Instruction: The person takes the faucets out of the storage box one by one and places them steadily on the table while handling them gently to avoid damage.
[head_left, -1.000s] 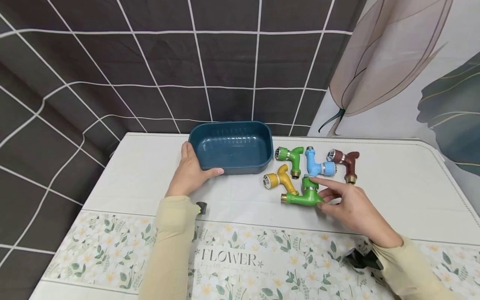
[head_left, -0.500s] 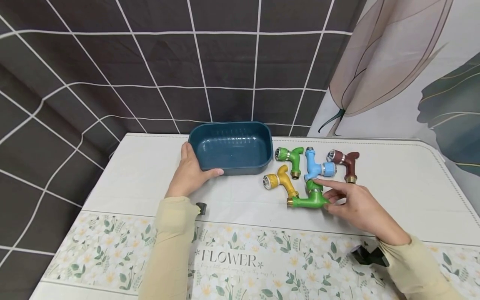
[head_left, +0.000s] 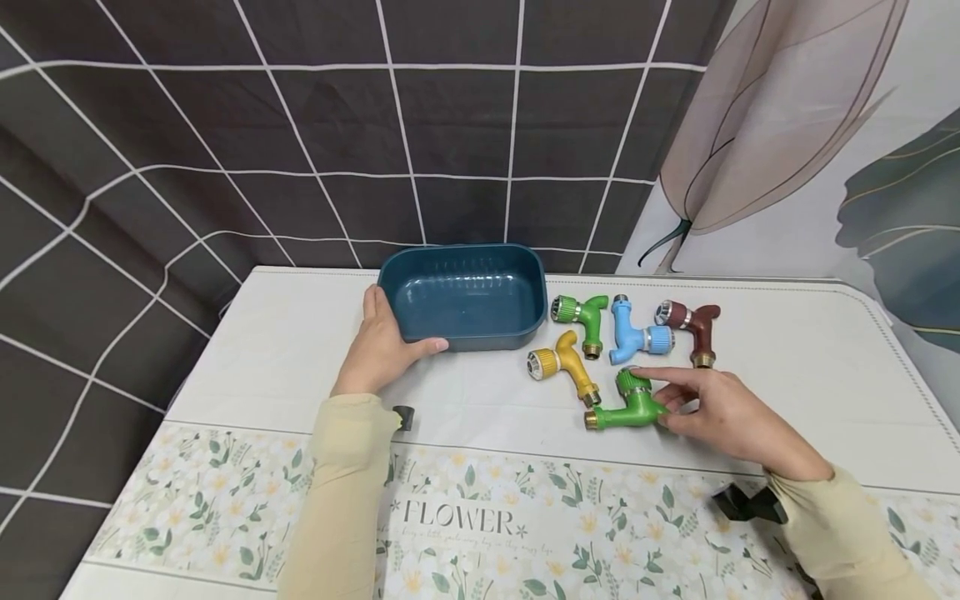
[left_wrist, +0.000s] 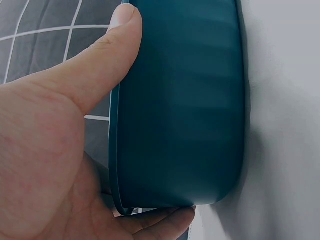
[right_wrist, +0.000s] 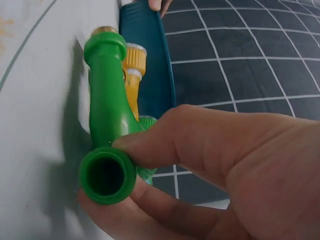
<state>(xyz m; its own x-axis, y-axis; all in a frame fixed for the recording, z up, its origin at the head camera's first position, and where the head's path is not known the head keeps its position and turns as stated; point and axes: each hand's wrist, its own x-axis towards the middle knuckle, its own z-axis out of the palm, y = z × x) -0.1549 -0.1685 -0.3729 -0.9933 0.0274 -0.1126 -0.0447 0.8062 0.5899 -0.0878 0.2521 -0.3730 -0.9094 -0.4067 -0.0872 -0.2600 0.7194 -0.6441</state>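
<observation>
My right hand (head_left: 723,412) pinches a green plastic tap (head_left: 630,410) with a ribbed knob and a brass threaded end. The right wrist view shows the thumb and fingers at its open green spout (right_wrist: 107,175). In the head view the index finger reaches over to the knob, and the tap is close over the white tabletop. My left hand (head_left: 378,346) holds the near left corner of a dark teal plastic basin (head_left: 480,342). In the left wrist view its thumb (left_wrist: 117,45) lies across the rim and its fingers reach round the side wall.
Nothing lies in the basin. Right of it on the table (head_left: 465,408) lie a second green tap (head_left: 588,321), a yellow tap (head_left: 566,364), a blue tap (head_left: 633,333) and a dark red tap (head_left: 693,325). A dark tile-patterned curtain (head_left: 465,125) hangs behind.
My right hand has drawn the green tap rightward and nearer to me, away from the yellow and blue taps. My left hand stays at the basin.
</observation>
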